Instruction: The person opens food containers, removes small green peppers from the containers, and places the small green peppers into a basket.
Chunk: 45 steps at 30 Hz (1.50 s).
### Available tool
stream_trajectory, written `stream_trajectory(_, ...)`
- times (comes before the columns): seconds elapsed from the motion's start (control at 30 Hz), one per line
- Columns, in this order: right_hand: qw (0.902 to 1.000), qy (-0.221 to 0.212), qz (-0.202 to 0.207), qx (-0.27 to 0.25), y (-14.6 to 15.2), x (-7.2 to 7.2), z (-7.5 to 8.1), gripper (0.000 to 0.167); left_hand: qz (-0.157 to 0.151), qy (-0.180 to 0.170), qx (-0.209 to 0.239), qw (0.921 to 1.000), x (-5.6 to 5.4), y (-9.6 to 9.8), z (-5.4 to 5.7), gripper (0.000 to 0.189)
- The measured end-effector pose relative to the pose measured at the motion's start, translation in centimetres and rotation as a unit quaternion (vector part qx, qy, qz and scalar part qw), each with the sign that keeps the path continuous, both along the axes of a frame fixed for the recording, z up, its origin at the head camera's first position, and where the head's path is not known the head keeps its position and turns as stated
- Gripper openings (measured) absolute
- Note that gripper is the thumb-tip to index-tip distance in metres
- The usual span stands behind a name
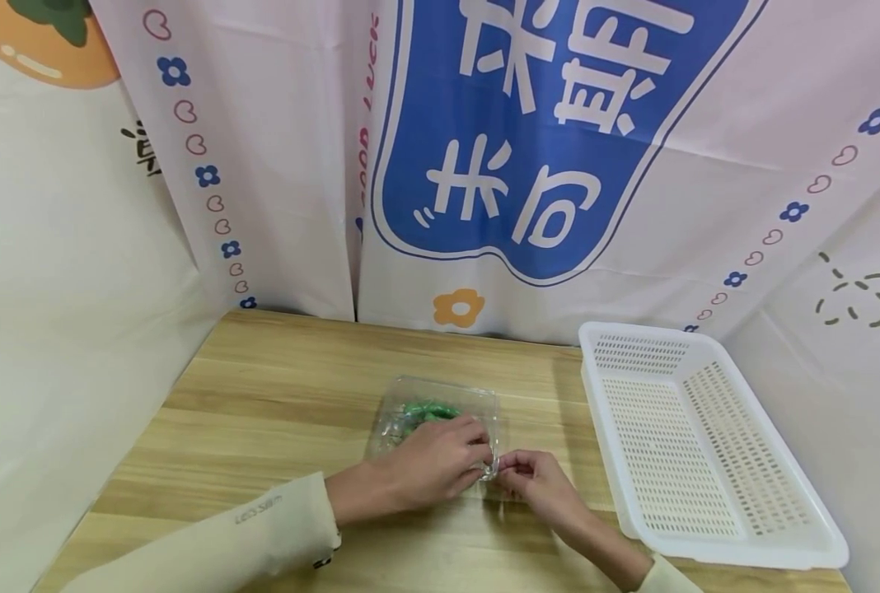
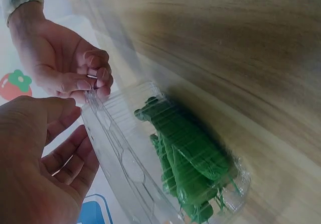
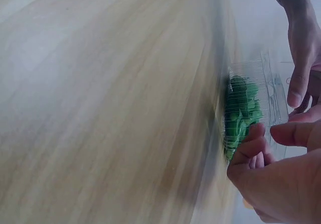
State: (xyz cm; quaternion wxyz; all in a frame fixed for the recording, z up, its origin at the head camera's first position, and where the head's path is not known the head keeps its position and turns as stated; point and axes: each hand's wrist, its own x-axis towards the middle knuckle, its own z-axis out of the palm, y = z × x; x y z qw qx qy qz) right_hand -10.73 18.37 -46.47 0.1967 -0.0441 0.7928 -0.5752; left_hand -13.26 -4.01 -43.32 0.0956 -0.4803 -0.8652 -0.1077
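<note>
A clear plastic clamshell box [image 1: 451,385] lies on the wooden table, with several glossy green, elongated things [image 2: 188,153] inside. Ridged plastic covers them in both wrist views, and their exact kind is unclear. My left hand [image 1: 440,461] reaches across the box in the head view, hiding part of it. Its thumb and curled fingers hold the box's flanged rim near one corner. From the right, my right hand [image 1: 544,490] meets that same corner, thumb and forefinger pinching the rim's edge [image 2: 93,94]. The two hands' fingertips are close together there.
A white perforated plastic basket [image 1: 618,461] stands at the right side of the table [image 1: 262,395]. Printed cloth [image 1: 284,165] hangs behind the table and along both sides.
</note>
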Motion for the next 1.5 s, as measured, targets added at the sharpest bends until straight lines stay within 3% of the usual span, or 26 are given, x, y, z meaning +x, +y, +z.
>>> stream_trajectory(0.27,0.9976,-0.038,0.037,-0.044,0.3,-0.2,-0.3,0.020,0.005,0.021,-0.009,0.9997,0.2,0.6,-0.5,0.017)
stream_trajectory(0.6,0.9941,-0.063,0.038,-0.080,0.2,-0.1,-0.7,0.024,0.010,0.037,-0.014,0.9992,0.2,1.1,-0.8,0.015)
stream_trajectory(1.07,0.9936,-0.048,0.029,-0.098,0.0,-0.1,-1.2,0.023,0.004,0.075,-0.012,0.9971,0.2,1.7,-1.3,0.010)
stream_trajectory(1.37,0.9941,-0.039,0.031,-0.097,0.0,-0.1,-1.5,0.022,0.020,0.061,0.022,0.9977,0.3,1.7,-2.0,0.011)
stream_trajectory(1.5,0.9937,-0.032,0.033,-0.102,0.2,-0.2,-1.9,0.021,0.025,0.046,0.082,0.9952,0.0,1.6,-1.5,0.007)
